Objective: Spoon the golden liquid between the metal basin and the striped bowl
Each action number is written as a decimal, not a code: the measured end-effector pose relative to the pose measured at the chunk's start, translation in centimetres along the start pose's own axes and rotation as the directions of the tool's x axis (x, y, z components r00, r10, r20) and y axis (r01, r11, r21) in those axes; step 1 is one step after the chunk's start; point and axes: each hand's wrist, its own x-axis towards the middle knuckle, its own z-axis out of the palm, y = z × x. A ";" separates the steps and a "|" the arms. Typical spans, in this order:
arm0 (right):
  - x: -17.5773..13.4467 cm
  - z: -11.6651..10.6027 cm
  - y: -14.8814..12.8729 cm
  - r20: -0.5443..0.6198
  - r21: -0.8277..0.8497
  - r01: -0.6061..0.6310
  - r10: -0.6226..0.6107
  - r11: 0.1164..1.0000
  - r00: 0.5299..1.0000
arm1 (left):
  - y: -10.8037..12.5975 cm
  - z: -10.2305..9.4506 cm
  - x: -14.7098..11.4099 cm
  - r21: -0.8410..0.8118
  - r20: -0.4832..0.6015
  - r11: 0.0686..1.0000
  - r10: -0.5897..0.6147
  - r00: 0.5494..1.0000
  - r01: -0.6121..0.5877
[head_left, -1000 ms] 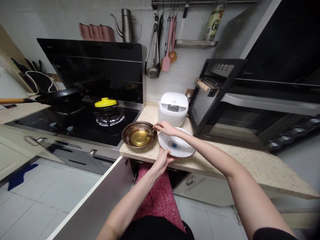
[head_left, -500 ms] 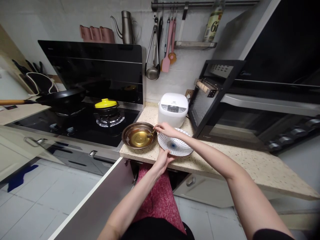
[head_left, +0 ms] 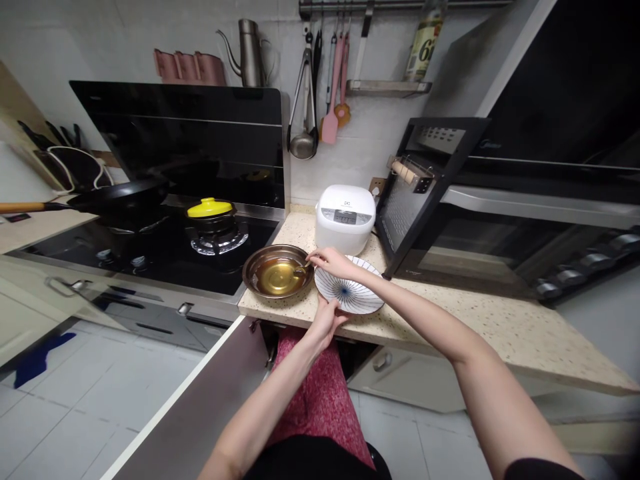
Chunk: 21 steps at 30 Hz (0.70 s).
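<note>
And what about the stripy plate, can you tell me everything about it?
The plate is round, white and shiny, maybe ceramic, with thin dark lines spreading from a blue middle and a dark rim. It faces up, right of the metal bowl, in front of the rice cooker. The left hand grips its near edge. The right forearm hides part of it.

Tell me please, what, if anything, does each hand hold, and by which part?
The left hand holds the striped plate by its near rim; the right hand holds a spoon by its handle.
</note>
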 end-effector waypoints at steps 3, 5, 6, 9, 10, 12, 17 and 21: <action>-0.4 0.4 0.0 -0.041 -0.021 -0.016 0.015 1.000 0.999 | -0.3 0.0 0.0 0.033 -0.007 0.999 0.013 1.000 -0.013; -0.7 0.8 0.0 -0.070 -0.023 -0.029 0.027 0.999 0.997 | -0.4 0.0 -0.1 0.061 -0.002 0.998 0.023 1.000 -0.023; -0.8 1.1 0.0 -0.085 -0.016 -0.034 0.033 0.999 0.996 | -0.3 -0.1 -0.3 0.079 0.007 0.997 0.023 1.000 -0.023; -1.2 2.0 0.0 -0.147 0.032 -0.043 0.048 0.999 0.988 | 0.5 -1.1 -1.1 0.175 0.069 0.985 -0.021 0.997 0.008; -1.3 2.3 0.1 -0.172 0.050 -0.042 0.050 0.998 0.984 | 1.1 -1.7 -1.6 0.223 0.105 0.974 -0.053 0.993 0.028; -1.4 2.8 0.2 -0.218 0.083 -0.032 0.050 0.996 0.975 | 3.0 -3.4 -2.9 0.371 0.164 0.926 -0.144 0.976 0.074; -1.5 3.8 0.5 -0.290 0.219 0.019 0.046 0.976 0.956 | 10.3 -8.4 -5.7 0.594 0.312 0.773 0.035 0.949 -0.224; -1.3 4.6 0.1 -0.268 0.356 -0.009 0.112 0.934 0.957 | 15.9 -12.2 -3.3 0.538 0.168 0.624 0.579 0.798 -0.567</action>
